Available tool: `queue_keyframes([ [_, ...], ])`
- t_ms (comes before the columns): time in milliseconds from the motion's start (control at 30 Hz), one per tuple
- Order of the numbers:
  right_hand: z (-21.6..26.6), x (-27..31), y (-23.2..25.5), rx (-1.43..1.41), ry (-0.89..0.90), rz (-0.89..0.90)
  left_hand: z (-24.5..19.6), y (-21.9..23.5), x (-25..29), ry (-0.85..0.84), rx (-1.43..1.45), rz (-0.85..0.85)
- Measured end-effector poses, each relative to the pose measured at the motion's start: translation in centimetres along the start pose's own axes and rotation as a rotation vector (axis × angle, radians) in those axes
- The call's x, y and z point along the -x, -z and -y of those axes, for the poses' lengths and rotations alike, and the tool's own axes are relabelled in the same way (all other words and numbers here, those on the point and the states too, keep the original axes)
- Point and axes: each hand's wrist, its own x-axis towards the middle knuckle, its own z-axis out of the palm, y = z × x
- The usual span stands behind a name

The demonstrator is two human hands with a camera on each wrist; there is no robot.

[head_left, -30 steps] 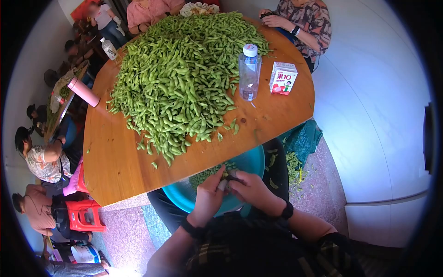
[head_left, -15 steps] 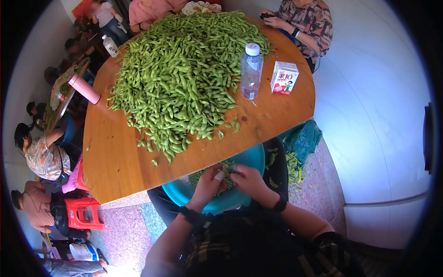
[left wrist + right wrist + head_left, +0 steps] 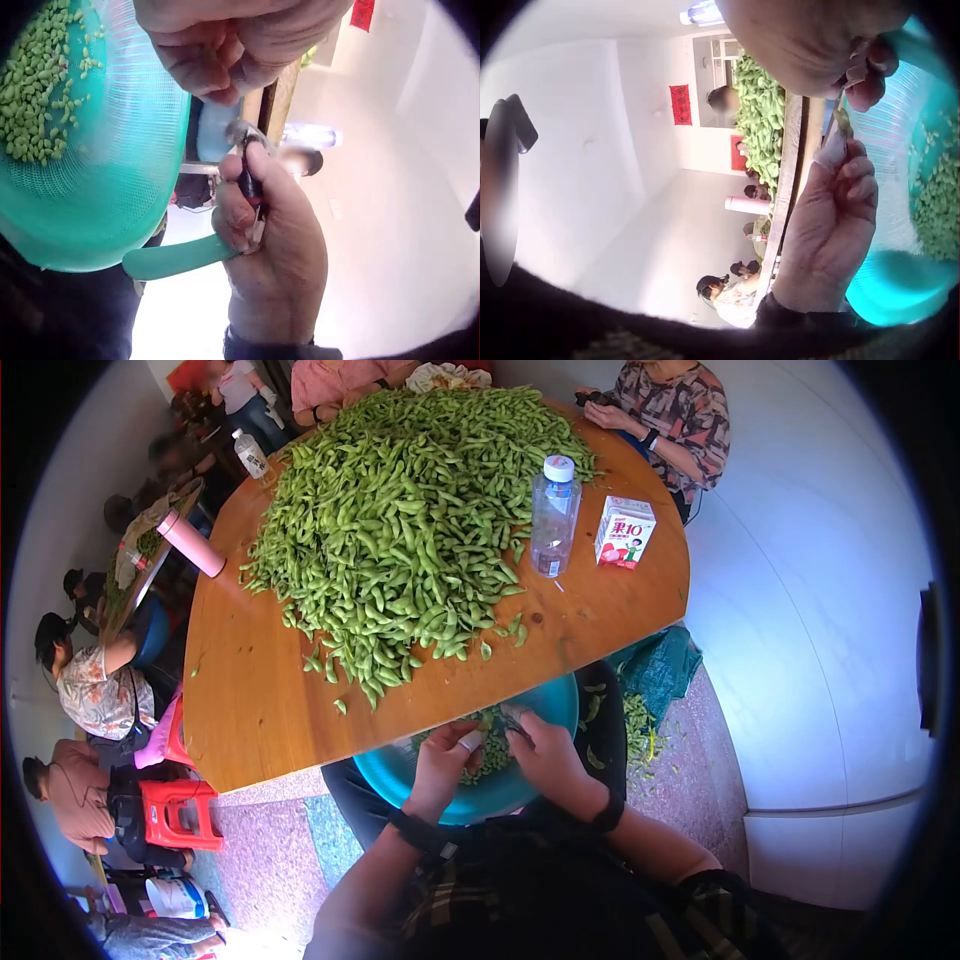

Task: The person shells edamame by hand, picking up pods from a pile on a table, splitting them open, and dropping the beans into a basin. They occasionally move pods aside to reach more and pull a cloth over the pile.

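My left hand (image 3: 443, 758), its thumb wrapped in white, pinches a small green bean pod (image 3: 844, 121) at the fingertips. Across from it, my right hand (image 3: 552, 762) grips a small dark-handled tool (image 3: 250, 178) between thumb and curled fingers; its exact kind cannot be made out. Both hands are over a teal basin (image 3: 512, 796) on the person's lap, a short gap between them. Shelled green beans (image 3: 34, 97) lie in the basin, within a teal mesh-walled strainer (image 3: 131, 161).
A large heap of bean pods (image 3: 400, 540) covers much of the wooden table (image 3: 270, 710). On it stand a clear bottle (image 3: 554, 520), a drink carton (image 3: 625, 532) and a pink flask (image 3: 192, 544). Pods (image 3: 638, 725) lie on the floor beside a green sack (image 3: 660, 665). Several people sit around.
My hands, close together earlier, have drawn slightly apart over the basin. The head view has shifted a little, so the table and its things appear slightly further right.
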Motion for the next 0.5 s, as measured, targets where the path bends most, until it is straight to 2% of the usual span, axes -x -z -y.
queue_keyframes([
  [67,0.3,-0.3,0.1,-0.025,0.149,-0.009,-1.2,-0.4,0.4,0.079,-0.070,0.057],
  [200,-1.2,-0.3,-0.1,0.030,0.152,0.128,-0.6,-0.3,0.2,0.126,0.096,0.013],
  [267,-1.1,-0.1,-0.3,0.017,0.107,0.135,1.6,0.2,-0.7,0.011,0.183,-0.040],
  [300,-1.4,0.0,-0.4,0.016,0.107,0.136,1.8,0.2,-0.8,0.011,0.183,-0.041],
  [367,-2.1,-0.1,-0.5,0.012,0.126,0.213,2.2,0.2,-1.1,-0.047,0.087,-0.133],
  [500,-1.8,0.1,-0.5,0.014,0.098,0.246,0.7,-0.3,-0.9,-0.095,0.031,-0.056],
])
